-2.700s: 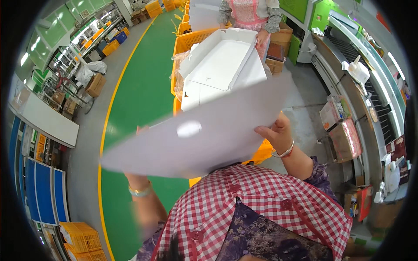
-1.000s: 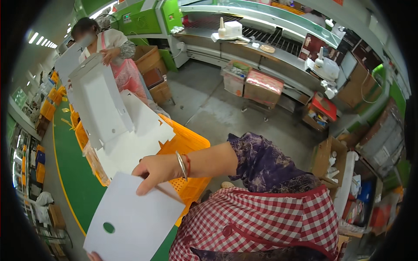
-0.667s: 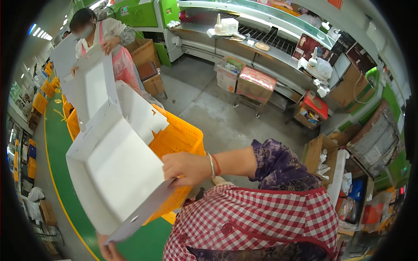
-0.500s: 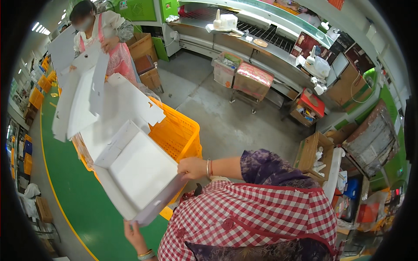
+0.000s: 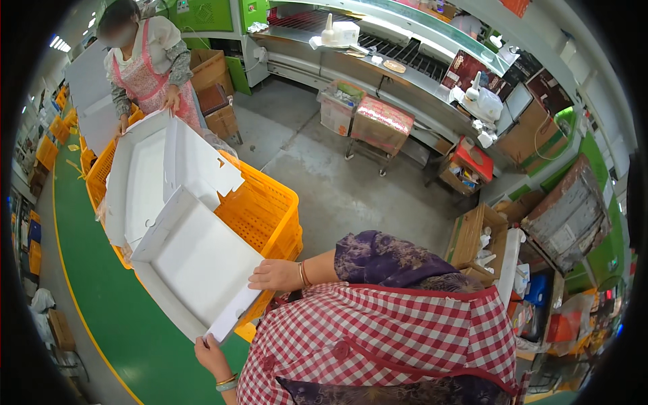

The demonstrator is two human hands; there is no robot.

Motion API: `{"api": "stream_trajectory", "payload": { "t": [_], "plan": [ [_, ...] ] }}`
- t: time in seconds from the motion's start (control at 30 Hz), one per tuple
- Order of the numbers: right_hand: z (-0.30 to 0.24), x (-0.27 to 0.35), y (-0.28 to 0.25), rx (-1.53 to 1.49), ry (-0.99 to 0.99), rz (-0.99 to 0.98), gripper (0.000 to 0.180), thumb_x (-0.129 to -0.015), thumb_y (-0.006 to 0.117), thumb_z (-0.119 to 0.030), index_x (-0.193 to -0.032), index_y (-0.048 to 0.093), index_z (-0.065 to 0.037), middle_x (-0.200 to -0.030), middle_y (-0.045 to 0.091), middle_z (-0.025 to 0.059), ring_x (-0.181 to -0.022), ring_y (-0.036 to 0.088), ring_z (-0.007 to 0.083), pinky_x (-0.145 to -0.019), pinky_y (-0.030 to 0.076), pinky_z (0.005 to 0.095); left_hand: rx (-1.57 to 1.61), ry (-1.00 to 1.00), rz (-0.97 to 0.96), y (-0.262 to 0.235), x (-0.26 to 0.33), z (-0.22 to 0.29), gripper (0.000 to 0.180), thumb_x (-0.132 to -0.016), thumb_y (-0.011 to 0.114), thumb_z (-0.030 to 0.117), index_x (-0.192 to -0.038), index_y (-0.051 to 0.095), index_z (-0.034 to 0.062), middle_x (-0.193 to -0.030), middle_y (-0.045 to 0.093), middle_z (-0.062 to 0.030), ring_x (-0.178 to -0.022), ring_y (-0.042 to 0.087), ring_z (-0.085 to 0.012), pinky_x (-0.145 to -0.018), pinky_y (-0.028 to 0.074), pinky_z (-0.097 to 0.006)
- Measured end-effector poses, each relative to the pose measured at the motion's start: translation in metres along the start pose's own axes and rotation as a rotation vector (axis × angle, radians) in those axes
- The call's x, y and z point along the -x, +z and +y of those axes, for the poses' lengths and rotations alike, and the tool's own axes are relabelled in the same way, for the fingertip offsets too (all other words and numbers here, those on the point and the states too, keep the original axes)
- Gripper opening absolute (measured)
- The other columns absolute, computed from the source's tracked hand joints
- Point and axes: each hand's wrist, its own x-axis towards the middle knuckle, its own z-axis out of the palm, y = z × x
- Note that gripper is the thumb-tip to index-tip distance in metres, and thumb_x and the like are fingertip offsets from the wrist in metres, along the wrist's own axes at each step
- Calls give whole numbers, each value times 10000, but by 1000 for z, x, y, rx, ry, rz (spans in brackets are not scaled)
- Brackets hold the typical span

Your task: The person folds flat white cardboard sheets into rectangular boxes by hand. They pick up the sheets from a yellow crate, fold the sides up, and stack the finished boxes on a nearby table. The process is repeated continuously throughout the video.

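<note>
A shallow white cardboard box (image 5: 201, 253) rests before me across the near end of an orange crate (image 5: 270, 202). My left hand (image 5: 213, 358) pinches its near left corner, thumb on the edge. At the near right corner, my right hand (image 5: 275, 275) has its fingers over the rim of the side wall. Beyond, a second white box (image 5: 143, 177) with raised sides is held by a co-worker (image 5: 148, 74) in a pink apron, one hand on each side of its far end. A notched white flap (image 5: 206, 172) lies between the two boxes over the crate.
At the far side runs a conveyor bench (image 5: 398, 74) with bottles on it. A foil-covered box on a stand (image 5: 381, 125) and a clear bin (image 5: 339, 108) stand below. An open brown carton (image 5: 476, 236) sits on my right; green floor (image 5: 101, 283) stretches along my left.
The co-worker's white box has come down from a raised, tilted pose onto the crate. My box has tipped flatter, and my right hand has shifted from gripping its corner to lying over the wall.
</note>
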Motion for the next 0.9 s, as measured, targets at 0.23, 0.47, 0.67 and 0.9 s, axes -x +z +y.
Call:
{"api": "stream_trajectory", "payload": {
  "t": [0.23, 0.47, 0.67, 0.9],
  "plan": [
    [12, 15, 24, -40, 39, -165, 95, -734, 564, -147, -807, 562, -87, -774, 543, 9, -801, 520, 187, -746, 418, 321, -404, 595, 223, 17, 8, 30, 325, -769, 666, 206, -1025, 570, 30, -964, 584, -156, -903, 535, -340, -856, 385, -457],
    [8, -3, 25, -7, 112, -269, 61, -700, 596, -199, -743, 578, -160, -742, 517, 0, -783, 518, 186, -692, 403, 324, -146, 524, -340, 16, -1, 23, 346, -667, 758, 198, -908, 574, 32, -903, 557, -139, -854, 533, -341, -739, 429, -427],
    [15, -13, 29, 4, 144, -442, 66, -729, 596, -192, -790, 600, -168, -795, 553, 12, -818, 551, 197, -695, 417, 331, -233, 491, -358, 13, -9, 30, 301, -635, 782, 191, -728, 533, 51, -736, 519, -107, -692, 530, -317, -574, 420, -423],
    [20, -27, 25, -12, 275, -583, 145, -679, 647, -189, -814, 608, -154, -754, 612, 37, -756, 590, 236, -703, 435, 368, -146, 322, -394, 16, -9, 33, 328, -647, 782, 200, -764, 514, 52, -738, 530, -107, -664, 517, -307, -558, 413, -414]
  ]
}}
